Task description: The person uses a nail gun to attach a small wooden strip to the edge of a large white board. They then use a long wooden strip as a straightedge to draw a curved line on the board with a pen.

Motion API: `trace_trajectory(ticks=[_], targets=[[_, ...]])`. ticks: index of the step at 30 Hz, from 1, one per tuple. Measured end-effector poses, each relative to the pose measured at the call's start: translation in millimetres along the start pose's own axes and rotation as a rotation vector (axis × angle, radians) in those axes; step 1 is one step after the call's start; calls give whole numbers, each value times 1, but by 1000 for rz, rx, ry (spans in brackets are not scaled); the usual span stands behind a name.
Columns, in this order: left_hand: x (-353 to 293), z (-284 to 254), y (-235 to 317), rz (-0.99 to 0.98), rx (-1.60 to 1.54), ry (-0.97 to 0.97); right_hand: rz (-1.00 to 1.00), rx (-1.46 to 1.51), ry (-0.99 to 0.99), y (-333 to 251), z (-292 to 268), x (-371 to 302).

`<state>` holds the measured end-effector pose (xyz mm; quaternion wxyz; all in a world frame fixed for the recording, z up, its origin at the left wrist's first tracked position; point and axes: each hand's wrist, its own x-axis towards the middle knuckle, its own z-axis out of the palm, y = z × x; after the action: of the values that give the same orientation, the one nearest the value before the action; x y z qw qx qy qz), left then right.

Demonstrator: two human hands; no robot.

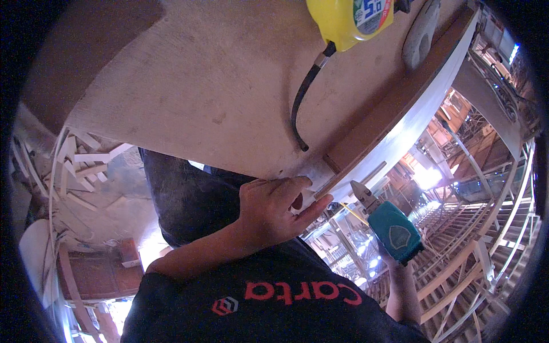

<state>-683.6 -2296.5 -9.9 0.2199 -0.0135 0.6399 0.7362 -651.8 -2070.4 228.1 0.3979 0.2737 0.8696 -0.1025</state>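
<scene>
A broad pale wooden panel [189,97] spreads across the upper part of the view. My left hand [274,208] is at its near corner, fingers curled, with thumb and forefinger on either side of the edge. A brown wooden strip [372,126] runs along the panel's right side. Just right of that corner is a teal hand tool [394,231] with a jaw-like metal nose pointing at the panel's edge. My right hand [390,260] is closed round it, mostly hidden behind its body. On the panel lies a yellow tape measure [346,26], its black strap trailing toward my left hand.
A grey oval object [420,37] rests on the panel beside the brown strip. Wood offcuts [86,163] litter the floor at left, near a brown cabinet-like piece [97,271]. Curved wooden frames [457,271] and corrugated sheeting stand at right.
</scene>
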Motion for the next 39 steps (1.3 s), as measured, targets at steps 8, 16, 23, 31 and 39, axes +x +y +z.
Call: trace_trajectory(ticks=[8, 16, 23, 31, 39], targets=[[-1, 2, 0, -29, -16, 18, -100, -195, 9, 49, 2, -12], [-1, 0, 3, -36, 13, 14, -296, 8, 104, 27, -4, 16], [-1, -1, 8, -142, -12, -18, -317, 53, 52, 31, -5, 28], [-3, -1, 28, -259, 42, -23, -227, 186, 292, 40, 32, -6], [-17, 48, 12, -732, -552, -221, 34, 434, 507, 82, 95, -95]])
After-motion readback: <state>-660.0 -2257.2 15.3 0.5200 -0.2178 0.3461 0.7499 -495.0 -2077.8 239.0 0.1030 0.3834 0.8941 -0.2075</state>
